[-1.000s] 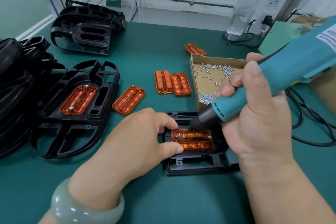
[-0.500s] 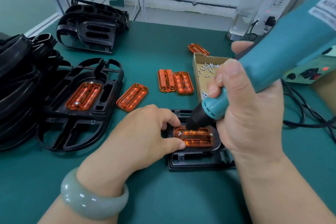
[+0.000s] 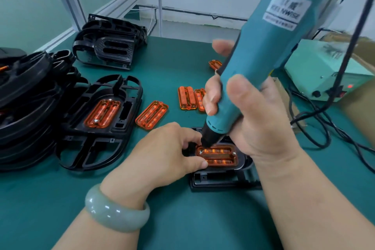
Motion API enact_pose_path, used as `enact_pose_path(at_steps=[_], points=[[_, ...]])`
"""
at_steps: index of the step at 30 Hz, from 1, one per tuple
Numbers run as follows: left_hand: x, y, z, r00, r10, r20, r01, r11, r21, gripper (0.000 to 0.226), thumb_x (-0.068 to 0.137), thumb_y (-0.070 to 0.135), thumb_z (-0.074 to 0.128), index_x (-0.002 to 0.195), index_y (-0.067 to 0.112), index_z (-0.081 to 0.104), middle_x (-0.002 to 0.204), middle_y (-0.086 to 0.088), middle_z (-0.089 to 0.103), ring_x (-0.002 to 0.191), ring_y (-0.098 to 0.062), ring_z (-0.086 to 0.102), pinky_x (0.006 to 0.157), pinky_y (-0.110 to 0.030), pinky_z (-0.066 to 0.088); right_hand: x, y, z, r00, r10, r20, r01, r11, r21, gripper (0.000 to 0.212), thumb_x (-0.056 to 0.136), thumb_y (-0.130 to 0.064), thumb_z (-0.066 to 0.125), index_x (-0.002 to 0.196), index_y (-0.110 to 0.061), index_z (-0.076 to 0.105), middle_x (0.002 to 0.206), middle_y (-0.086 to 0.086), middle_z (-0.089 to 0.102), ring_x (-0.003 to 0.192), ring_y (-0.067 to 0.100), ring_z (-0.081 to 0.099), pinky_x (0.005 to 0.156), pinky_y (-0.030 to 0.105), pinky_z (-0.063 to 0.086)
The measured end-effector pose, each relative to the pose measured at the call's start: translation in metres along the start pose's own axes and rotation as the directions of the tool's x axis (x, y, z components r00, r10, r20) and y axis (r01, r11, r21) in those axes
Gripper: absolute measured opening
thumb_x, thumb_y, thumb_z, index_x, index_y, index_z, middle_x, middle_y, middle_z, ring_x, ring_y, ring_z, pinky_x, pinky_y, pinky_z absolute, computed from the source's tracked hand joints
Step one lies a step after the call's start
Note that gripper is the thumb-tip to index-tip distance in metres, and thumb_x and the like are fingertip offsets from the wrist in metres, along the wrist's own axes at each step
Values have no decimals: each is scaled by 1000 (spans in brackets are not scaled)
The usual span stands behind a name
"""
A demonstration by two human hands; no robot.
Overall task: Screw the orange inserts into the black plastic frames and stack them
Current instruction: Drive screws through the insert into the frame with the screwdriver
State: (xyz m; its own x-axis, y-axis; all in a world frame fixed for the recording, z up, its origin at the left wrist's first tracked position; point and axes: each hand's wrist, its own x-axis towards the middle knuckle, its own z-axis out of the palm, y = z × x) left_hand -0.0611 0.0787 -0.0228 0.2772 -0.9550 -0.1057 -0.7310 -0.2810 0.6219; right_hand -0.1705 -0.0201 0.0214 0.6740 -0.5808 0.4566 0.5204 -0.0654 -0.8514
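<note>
A black plastic frame [image 3: 220, 180] lies on the green mat in front of me with an orange insert [image 3: 218, 156] seated in it. My left hand [image 3: 164, 154] holds the insert's left end, thumb on its near edge and fingers curled over the far edge. My right hand [image 3: 253, 119] grips a teal electric screwdriver [image 3: 263, 50], its black tip standing on the insert's upper left corner. A screw head shows at the insert's right end. To the left, a finished frame with an orange insert [image 3: 102, 113] tops a stack of black frames [image 3: 26, 107].
Loose orange inserts [image 3: 152, 114] [image 3: 186, 97] [image 3: 215, 64] lie on the mat behind the work. More black frames [image 3: 109, 46] sit at the back left. A pale green power box [image 3: 324, 71] with trailing black cables [image 3: 324, 128] stands at the right.
The screwdriver has swung more upright, and its tip has come down onto the insert's upper left corner. My view has moved closer. My left hand stays on the insert.
</note>
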Motion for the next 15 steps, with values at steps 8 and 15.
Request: enact_pose_path(at_steps=[8,15], points=[[1,-1,1,1000,-19,-1,19,1000,6,29,68,55,74,60,61,48,76,19,49,71,5,47,65,-24,38,7,-6,12,985,54,-162,-61,997,-37,10,77,-7,60,76,-17,60,49,-2,46,41,15,40,48,23,37],[2,0,2,1000,-29,-3,29,1000,5,18,69,54,73,78,54,58,79,17,51,75,0,50,71,-27,47,4,-4,13,996,46,-82,-55,993,-107,19,74,-10,64,67,-27,62,48,-2,45,39,17,40,47,24,38]])
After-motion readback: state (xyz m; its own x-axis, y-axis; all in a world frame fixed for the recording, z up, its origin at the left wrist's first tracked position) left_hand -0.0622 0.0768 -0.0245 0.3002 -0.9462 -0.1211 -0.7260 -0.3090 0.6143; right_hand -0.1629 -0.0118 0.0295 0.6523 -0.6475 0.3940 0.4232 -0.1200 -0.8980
